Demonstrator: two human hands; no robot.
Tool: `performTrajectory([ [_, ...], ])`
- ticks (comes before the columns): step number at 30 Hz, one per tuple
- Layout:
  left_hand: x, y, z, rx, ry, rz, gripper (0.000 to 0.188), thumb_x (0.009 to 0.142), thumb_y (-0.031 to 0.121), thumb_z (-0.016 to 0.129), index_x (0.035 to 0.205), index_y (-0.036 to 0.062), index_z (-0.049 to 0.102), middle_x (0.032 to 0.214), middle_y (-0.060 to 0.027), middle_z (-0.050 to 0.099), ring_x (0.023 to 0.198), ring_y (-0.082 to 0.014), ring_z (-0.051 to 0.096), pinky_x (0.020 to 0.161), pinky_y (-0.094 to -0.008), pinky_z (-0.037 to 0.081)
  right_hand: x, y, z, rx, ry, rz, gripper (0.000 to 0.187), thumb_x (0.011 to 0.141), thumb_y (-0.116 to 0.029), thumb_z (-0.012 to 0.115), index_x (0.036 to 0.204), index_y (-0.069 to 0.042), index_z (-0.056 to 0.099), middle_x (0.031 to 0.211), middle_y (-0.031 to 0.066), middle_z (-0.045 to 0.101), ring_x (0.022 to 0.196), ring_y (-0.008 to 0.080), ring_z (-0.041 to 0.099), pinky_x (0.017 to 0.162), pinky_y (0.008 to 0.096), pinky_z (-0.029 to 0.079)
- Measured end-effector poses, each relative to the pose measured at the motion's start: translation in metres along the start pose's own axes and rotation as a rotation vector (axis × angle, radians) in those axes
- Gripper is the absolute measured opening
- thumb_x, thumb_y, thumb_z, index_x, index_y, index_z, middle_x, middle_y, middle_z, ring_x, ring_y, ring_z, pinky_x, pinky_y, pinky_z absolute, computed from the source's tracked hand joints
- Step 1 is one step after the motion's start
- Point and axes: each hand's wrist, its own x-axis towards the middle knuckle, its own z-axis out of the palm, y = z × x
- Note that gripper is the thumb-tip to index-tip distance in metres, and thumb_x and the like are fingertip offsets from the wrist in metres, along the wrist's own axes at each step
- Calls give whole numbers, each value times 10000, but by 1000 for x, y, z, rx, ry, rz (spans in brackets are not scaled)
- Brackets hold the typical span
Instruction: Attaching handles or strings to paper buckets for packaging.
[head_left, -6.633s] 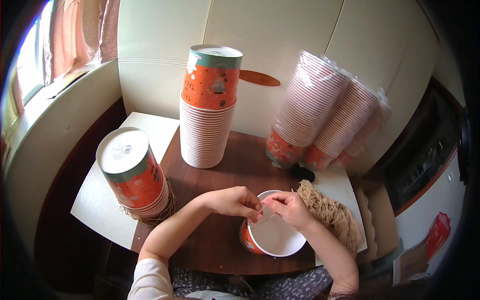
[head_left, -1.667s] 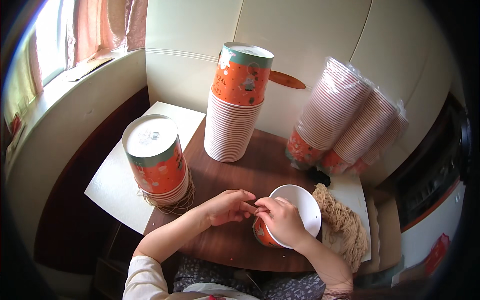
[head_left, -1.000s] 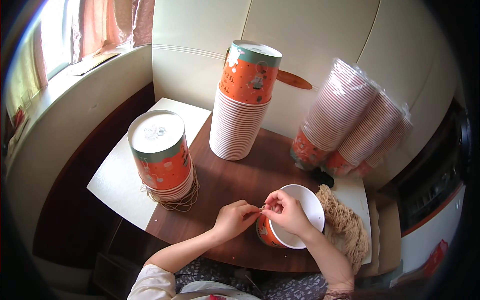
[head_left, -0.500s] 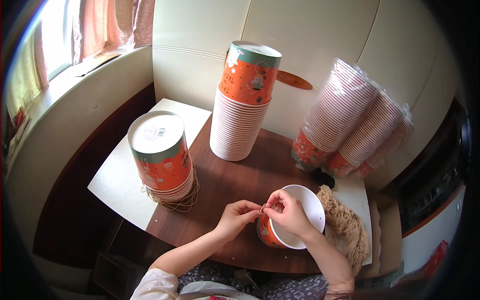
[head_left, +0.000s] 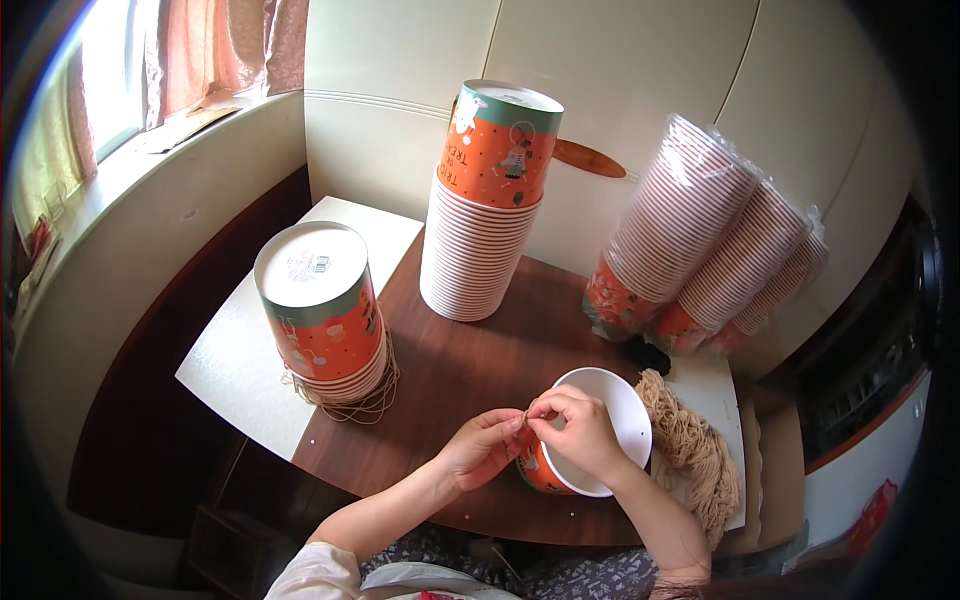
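A paper bucket (head_left: 626,430), white inside and orange outside, stands open end up near the table's front edge, tilted slightly toward me. Over its left rim my two hands meet fingertip to fingertip. My left hand (head_left: 474,452) pinches a short bit of tan cord (head_left: 525,416). My right hand (head_left: 580,430) has thumb and forefinger closed on that same cord. Most of the cord is hidden by the fingers. A small hole shows in the bucket's right wall. Touching the bucket's right side lies a thick hank of tan cord (head_left: 690,450).
An upside-down bucket stack (head_left: 325,345) with cord loops round its base stands at left. Behind it rises a taller stack (head_left: 478,250). Plastic-wrapped stacks (head_left: 685,225) lean at the back right, near a small black bundle (head_left: 648,356). All rest on the brown-and-white table (head_left: 430,370).
My left hand has turned a little, its lower fingers opening out below the pinch. My right fingers have closed in over the cord. The bucket has barely shifted.
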Motion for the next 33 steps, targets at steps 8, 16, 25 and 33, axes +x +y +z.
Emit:
performTrajectory([
  [8, 0, -4, 3, -70, -36, -26, 130, 868, 121, 559, 972, 57, 601, 804, -13, 597, 723, -106, 541, 686, -242, 441, -1, 0, -1, -130, 34, -116, 68, 666, -31, 659, 729, -29, 634, 761, 57, 611, 723, 183, 600, 651, 288, 483],
  [16, -4, 6, 5, 199, 79, 125, 206, 822, -2, 566, 1017, 64, 568, 913, -24, 581, 850, -100, 549, 715, -219, 429, 5, -3, -7, -113, 12, -100, 61, 657, -34, 645, 710, -40, 616, 741, 62, 594, 710, 186, 580, 649, 285, 471],
  [25, -6, 32, 46, 1516, 40, 806, 216, 711, 13, 671, 907, 27, 583, 898, -75, 578, 766, -147, 595, 605, -233, 483, 10, -15, -18, -166, 20, -118, 57, 664, -72, 646, 709, -63, 611, 752, 66, 590, 718, 234, 575, 655, 342, 466],
  [33, 0, 35, 47, 1464, 86, 645, 131, 759, 63, 648, 871, 8, 610, 805, -82, 620, 700, -148, 612, 617, -248, 491, 13, -13, -23, -92, -35, -57, 56, 683, -70, 628, 734, -61, 608, 781, 64, 589, 722, 215, 573, 639, 322, 470],
])
